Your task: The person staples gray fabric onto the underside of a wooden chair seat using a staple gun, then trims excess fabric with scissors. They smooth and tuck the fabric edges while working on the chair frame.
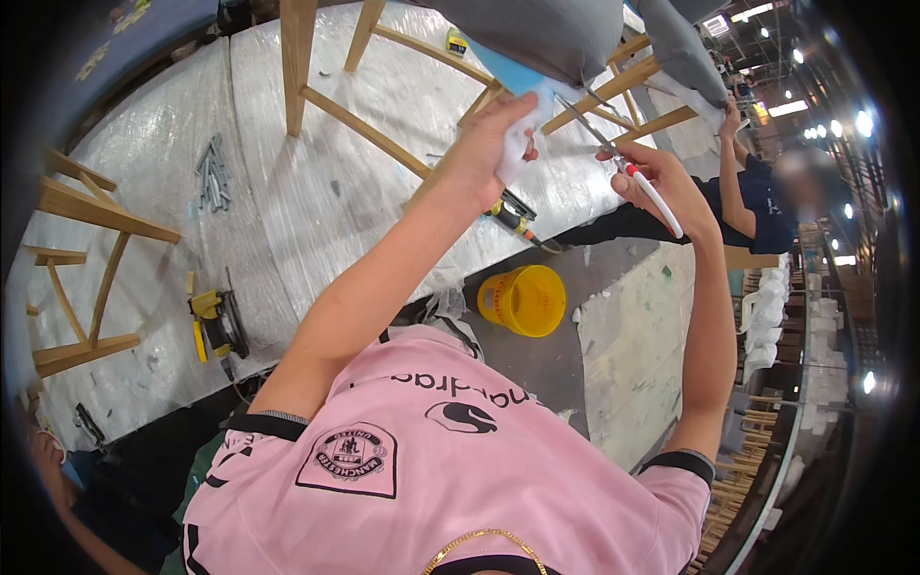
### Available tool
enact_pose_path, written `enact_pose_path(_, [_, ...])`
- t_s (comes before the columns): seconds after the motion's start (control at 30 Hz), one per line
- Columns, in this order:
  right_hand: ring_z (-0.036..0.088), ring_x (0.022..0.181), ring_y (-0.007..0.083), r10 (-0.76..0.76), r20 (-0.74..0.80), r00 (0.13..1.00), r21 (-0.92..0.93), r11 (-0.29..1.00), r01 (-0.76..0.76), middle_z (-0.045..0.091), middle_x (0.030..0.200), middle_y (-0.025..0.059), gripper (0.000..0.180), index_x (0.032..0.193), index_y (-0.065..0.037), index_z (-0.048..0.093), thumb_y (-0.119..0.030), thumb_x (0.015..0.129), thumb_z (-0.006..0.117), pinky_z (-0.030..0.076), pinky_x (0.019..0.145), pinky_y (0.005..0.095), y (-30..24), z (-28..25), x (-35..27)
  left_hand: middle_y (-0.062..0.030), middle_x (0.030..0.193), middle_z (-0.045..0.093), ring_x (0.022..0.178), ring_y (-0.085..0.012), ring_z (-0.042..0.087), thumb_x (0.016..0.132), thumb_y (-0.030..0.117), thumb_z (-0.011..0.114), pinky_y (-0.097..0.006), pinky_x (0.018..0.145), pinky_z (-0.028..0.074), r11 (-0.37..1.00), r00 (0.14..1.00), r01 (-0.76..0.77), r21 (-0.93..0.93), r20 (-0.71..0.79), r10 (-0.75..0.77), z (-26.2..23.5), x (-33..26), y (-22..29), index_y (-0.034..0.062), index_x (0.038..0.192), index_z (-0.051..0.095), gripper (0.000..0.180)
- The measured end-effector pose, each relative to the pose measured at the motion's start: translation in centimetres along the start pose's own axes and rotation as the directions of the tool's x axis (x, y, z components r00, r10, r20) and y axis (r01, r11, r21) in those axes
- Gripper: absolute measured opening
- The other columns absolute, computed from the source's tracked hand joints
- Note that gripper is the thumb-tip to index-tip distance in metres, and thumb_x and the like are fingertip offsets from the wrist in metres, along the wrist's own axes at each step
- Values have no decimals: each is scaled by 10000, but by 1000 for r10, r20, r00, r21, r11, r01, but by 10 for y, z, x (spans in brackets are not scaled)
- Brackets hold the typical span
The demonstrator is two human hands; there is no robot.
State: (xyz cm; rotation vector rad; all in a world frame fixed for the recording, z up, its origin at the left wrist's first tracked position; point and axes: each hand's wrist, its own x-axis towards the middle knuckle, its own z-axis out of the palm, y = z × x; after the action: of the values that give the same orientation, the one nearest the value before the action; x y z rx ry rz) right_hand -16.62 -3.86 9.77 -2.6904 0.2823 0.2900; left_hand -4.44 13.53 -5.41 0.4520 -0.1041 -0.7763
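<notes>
My left hand (486, 144) is closed on a piece of white wadding (518, 146) at the edge of a grey upholstered chair seat (537, 36). Light blue foam (506, 70) shows between the hand and the grey cover. In my right hand (669, 174) is a pair of scissors (596, 132) with white and red handles. Their blades point up and left toward the wadding and seem to be apart. The seat belongs to a chair with a wooden frame (369, 132), lying on the plastic-covered table (287, 201). Cover and fingers partly hide the wadding.
Yellow-and-black staple guns (213, 321) lie on the table, one near my left wrist. Loose metal-grey strips (213, 172) and another wooden frame (105, 216) are to the left. A yellow bucket (522, 300) stands below the table edge. At right, a co-worker (767, 206) handles another grey seat.
</notes>
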Motion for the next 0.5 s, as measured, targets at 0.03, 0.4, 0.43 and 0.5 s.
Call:
enact_pose_path(0.03, [472, 713, 94, 8, 18, 1000, 28, 1000, -9, 535, 784, -4, 729, 1207, -6, 689, -646, 858, 715, 448, 681, 268, 2, 2, 1, 2, 828, 538, 667, -93, 509, 922, 266, 746, -272, 636, 473, 1000, 1000, -11, 2, 0, 11, 0, -1, 1, 119, 973, 572, 233])
enact_pose_path(0.4, [633, 815, 159, 14, 30, 999, -73, 997, -12, 718, 991, 128, 913, 1243, 38, 680, -734, 761, 745, 528, 771, 329, -15, -8, 34, -7, 921, 675, 762, -84, 594, 916, 281, 759, -248, 664, 481, 998, 998, -45, 43, 38, 44, -4, -4, -1, 128, 948, 643, 195])
enact_pose_path(0.43, [630, 809, 158, 10, 14, 1000, -83, 997, -9, 719, 993, 130, 912, 1244, 35, 680, -735, 760, 745, 526, 761, 328, -13, -8, 35, -5, 923, 673, 768, -81, 593, 914, 288, 762, -248, 669, 481, 997, 998, -44, 62, 40, 41, -5, -2, -2, 128, 949, 643, 203])
enact_pose_path(0.5, [625, 797, 155, -10, -15, 1000, -95, 995, 8, 722, 998, 135, 910, 1247, 29, 680, -736, 759, 745, 523, 741, 326, -7, -5, 41, -1, 926, 671, 780, -75, 591, 908, 301, 768, -246, 678, 481, 993, 998, -46, 109, 37, 42, -8, 2, -6, 126, 950, 645, 218])
